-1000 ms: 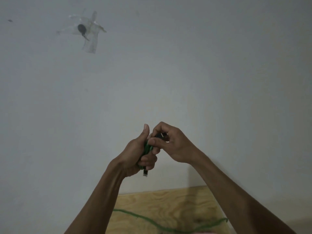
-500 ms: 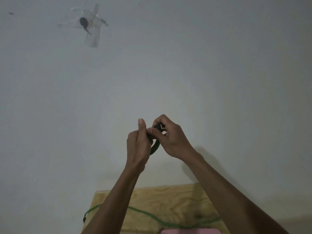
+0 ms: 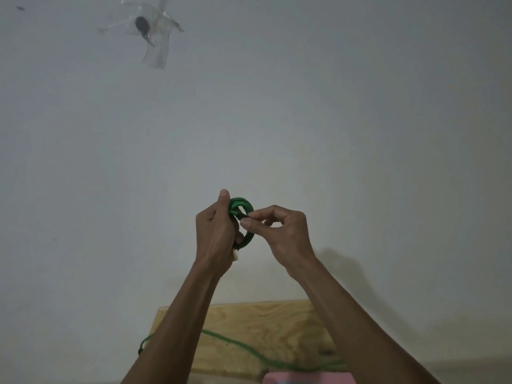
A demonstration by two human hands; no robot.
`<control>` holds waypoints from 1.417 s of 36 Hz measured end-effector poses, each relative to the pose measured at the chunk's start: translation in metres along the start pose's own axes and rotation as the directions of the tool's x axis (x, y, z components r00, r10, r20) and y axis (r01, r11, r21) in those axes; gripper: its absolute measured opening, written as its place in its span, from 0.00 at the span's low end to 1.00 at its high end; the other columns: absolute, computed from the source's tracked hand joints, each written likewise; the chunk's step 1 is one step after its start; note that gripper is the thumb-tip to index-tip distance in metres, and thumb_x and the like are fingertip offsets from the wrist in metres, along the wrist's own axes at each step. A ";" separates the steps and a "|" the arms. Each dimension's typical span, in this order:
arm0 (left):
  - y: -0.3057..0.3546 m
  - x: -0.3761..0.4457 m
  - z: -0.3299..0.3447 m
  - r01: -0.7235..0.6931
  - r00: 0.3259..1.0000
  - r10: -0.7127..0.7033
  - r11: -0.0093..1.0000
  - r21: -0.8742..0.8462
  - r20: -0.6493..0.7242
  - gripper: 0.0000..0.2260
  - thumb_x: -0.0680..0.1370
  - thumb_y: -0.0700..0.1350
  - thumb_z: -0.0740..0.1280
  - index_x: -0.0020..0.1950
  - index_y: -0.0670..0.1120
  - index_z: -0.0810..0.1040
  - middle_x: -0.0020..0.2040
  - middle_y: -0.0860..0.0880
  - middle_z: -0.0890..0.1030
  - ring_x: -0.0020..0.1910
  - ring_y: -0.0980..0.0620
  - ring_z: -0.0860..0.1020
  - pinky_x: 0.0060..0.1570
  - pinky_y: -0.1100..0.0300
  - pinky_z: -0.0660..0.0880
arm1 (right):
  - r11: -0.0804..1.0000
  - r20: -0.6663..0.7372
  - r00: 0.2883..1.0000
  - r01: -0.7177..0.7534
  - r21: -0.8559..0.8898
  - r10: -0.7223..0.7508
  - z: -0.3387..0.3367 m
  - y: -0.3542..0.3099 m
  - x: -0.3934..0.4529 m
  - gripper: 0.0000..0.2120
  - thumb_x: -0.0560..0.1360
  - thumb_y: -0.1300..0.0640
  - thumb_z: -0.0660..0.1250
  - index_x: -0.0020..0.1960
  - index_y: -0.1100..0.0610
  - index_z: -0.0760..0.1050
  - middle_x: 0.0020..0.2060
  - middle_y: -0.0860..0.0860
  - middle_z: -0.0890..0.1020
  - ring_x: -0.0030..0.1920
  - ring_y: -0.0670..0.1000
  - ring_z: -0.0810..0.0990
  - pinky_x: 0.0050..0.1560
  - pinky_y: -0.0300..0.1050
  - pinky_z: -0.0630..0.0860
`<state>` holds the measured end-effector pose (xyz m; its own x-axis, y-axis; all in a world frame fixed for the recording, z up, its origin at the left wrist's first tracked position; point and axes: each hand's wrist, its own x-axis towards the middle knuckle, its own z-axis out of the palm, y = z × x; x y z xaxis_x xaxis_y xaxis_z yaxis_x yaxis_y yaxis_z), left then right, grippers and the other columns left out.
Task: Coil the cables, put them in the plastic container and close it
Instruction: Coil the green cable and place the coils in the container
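1. step in hand: coiling. a green cable (image 3: 243, 217) is held up in front of the wall (image 3: 360, 134), already wound into a small loop of several turns.
2. left hand (image 3: 214, 234) is curled round one side of the coil and grips the turns together, thumb up; a pale connector end (image 3: 236, 254) pokes out below the palm.
3. right hand (image 3: 279, 231) pinches the cable's dark end (image 3: 244, 216) between thumb and forefinger, right at the coil; looks like it is tucking or wrapping that end.
4. a second green cable (image 3: 249, 350) lies loose and uncoiled across the wooden worktop (image 3: 263, 322), well below the hands.
5. a pink thing (image 3: 304, 378) shows at the bottom edge; cannot tell if it is the container or its lid.
6. next move, my guess: secure the end so the turns hold, then lower the coil toward the container. the loose cable is left to coil, and nothing is packed or closed as far as shown.
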<state>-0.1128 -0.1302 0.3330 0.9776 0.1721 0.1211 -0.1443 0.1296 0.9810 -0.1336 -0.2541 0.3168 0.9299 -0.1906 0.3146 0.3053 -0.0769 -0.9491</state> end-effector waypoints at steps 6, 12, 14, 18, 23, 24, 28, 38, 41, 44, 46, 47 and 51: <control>-0.001 0.004 -0.002 0.057 0.993 -0.044 0.991 -0.120 0.108 0.22 0.82 0.57 0.62 0.37 0.41 0.75 0.26 0.45 0.67 0.22 0.50 0.63 0.29 0.58 0.60 | 0.909 0.216 0.962 -0.233 0.346 0.164 0.000 0.005 0.005 0.19 0.67 0.61 0.79 0.54 0.56 0.75 0.46 0.56 0.85 0.46 0.54 0.84 0.51 0.53 0.81; -0.005 0.004 -0.003 0.019 0.996 -0.018 1.000 -0.003 0.093 0.25 0.83 0.57 0.59 0.36 0.40 0.79 0.28 0.45 0.74 0.23 0.47 0.68 0.25 0.60 0.66 | 0.914 0.257 0.940 -0.296 0.278 0.226 -0.002 0.005 0.006 0.18 0.70 0.65 0.77 0.57 0.66 0.78 0.42 0.57 0.84 0.41 0.53 0.84 0.47 0.49 0.83; -0.008 0.004 -0.002 -0.023 0.998 0.021 0.999 0.033 0.063 0.26 0.83 0.58 0.59 0.36 0.42 0.81 0.28 0.45 0.75 0.24 0.47 0.70 0.25 0.59 0.68 | 0.921 0.227 0.942 -0.300 0.248 0.245 -0.001 0.007 0.006 0.18 0.69 0.65 0.78 0.55 0.68 0.78 0.41 0.56 0.84 0.40 0.52 0.85 0.46 0.50 0.84; -0.014 0.001 -0.001 -0.067 0.998 0.065 0.996 0.067 0.024 0.26 0.82 0.59 0.60 0.34 0.44 0.81 0.27 0.44 0.72 0.25 0.48 0.69 0.24 0.58 0.68 | 0.961 0.127 0.964 -0.249 0.123 0.234 0.006 0.014 0.008 0.15 0.68 0.59 0.80 0.49 0.63 0.79 0.39 0.56 0.83 0.40 0.54 0.85 0.47 0.57 0.85; -0.015 0.001 0.002 -0.124 0.992 0.120 0.984 0.125 0.042 0.24 0.81 0.59 0.62 0.38 0.42 0.82 0.29 0.45 0.76 0.24 0.51 0.71 0.24 0.57 0.70 | 0.983 -0.041 0.989 -0.146 -0.110 0.142 0.017 0.022 0.007 0.13 0.70 0.48 0.78 0.45 0.55 0.79 0.39 0.53 0.83 0.41 0.56 0.86 0.44 0.57 0.84; -0.015 0.001 0.001 -0.121 0.992 0.116 0.984 0.129 0.050 0.23 0.81 0.59 0.63 0.40 0.42 0.82 0.30 0.46 0.77 0.24 0.52 0.72 0.24 0.58 0.71 | 0.982 -0.065 0.991 -0.127 -0.139 0.118 0.018 0.023 0.007 0.12 0.71 0.48 0.77 0.44 0.54 0.78 0.38 0.51 0.83 0.40 0.55 0.85 0.44 0.57 0.84; -0.015 -0.001 0.002 -0.107 0.989 0.098 0.991 0.083 0.107 0.19 0.80 0.58 0.64 0.46 0.42 0.80 0.32 0.50 0.79 0.25 0.54 0.74 0.25 0.61 0.72 | 0.981 -0.088 0.996 -0.018 -0.192 0.001 0.021 0.025 0.005 0.06 0.76 0.52 0.72 0.49 0.50 0.76 0.42 0.46 0.81 0.43 0.54 0.84 0.44 0.56 0.83; -0.014 -0.006 0.003 -0.110 0.976 0.093 0.991 0.074 0.198 0.14 0.83 0.54 0.61 0.55 0.43 0.76 0.26 0.55 0.75 0.24 0.55 0.71 0.26 0.61 0.71 | 0.880 -0.094 0.972 0.150 -0.451 -0.214 0.016 0.018 0.003 0.08 0.77 0.56 0.69 0.54 0.54 0.73 0.44 0.47 0.80 0.43 0.49 0.78 0.40 0.31 0.70; -0.017 -0.007 0.001 -0.083 0.965 0.062 0.994 0.073 0.253 0.12 0.84 0.50 0.60 0.56 0.42 0.74 0.28 0.53 0.73 0.27 0.54 0.71 0.30 0.59 0.74 | 0.893 -0.153 0.969 0.110 -0.436 -0.194 0.013 0.021 0.005 0.06 0.77 0.57 0.68 0.52 0.54 0.74 0.42 0.47 0.81 0.43 0.49 0.79 0.43 0.43 0.77; -0.022 -0.009 0.000 -0.111 0.955 0.066 0.984 0.142 0.288 0.10 0.84 0.49 0.60 0.58 0.43 0.72 0.34 0.49 0.75 0.28 0.55 0.74 0.32 0.58 0.77 | 0.889 -0.130 0.971 0.126 -0.439 -0.202 0.008 0.024 0.004 0.05 0.77 0.57 0.68 0.53 0.54 0.76 0.42 0.46 0.81 0.42 0.50 0.81 0.44 0.48 0.79; -0.026 -0.007 -0.003 -0.109 0.964 0.065 0.981 0.161 0.258 0.09 0.84 0.48 0.61 0.59 0.43 0.72 0.36 0.48 0.76 0.30 0.56 0.74 0.33 0.54 0.79 | 0.884 -0.056 0.978 0.155 -0.440 -0.199 0.005 0.025 0.003 0.10 0.76 0.56 0.70 0.57 0.53 0.77 0.44 0.46 0.81 0.42 0.50 0.83 0.45 0.48 0.81; -0.028 -0.006 -0.005 -0.111 0.966 0.066 0.979 0.170 0.249 0.09 0.84 0.49 0.61 0.59 0.44 0.72 0.36 0.48 0.76 0.31 0.55 0.74 0.34 0.51 0.81 | 0.879 -0.028 0.980 0.161 -0.448 -0.195 0.004 0.026 0.003 0.12 0.76 0.55 0.71 0.59 0.52 0.77 0.45 0.46 0.81 0.43 0.50 0.83 0.45 0.48 0.81; -0.034 -0.007 -0.008 -0.125 0.969 0.069 0.964 0.234 0.236 0.09 0.84 0.50 0.61 0.58 0.45 0.73 0.35 0.47 0.76 0.31 0.54 0.74 0.37 0.49 0.78 | 0.854 -0.018 0.971 0.201 -0.481 -0.239 0.004 0.031 0.004 0.09 0.76 0.50 0.72 0.54 0.51 0.78 0.43 0.47 0.82 0.38 0.52 0.84 0.41 0.52 0.81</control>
<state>-0.1160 -0.1277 0.2976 0.9738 -0.0552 0.2205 -0.2258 -0.1250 0.9661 -0.1199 -0.2533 0.2881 0.8263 -0.1846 0.5321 0.3487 -0.5743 -0.7407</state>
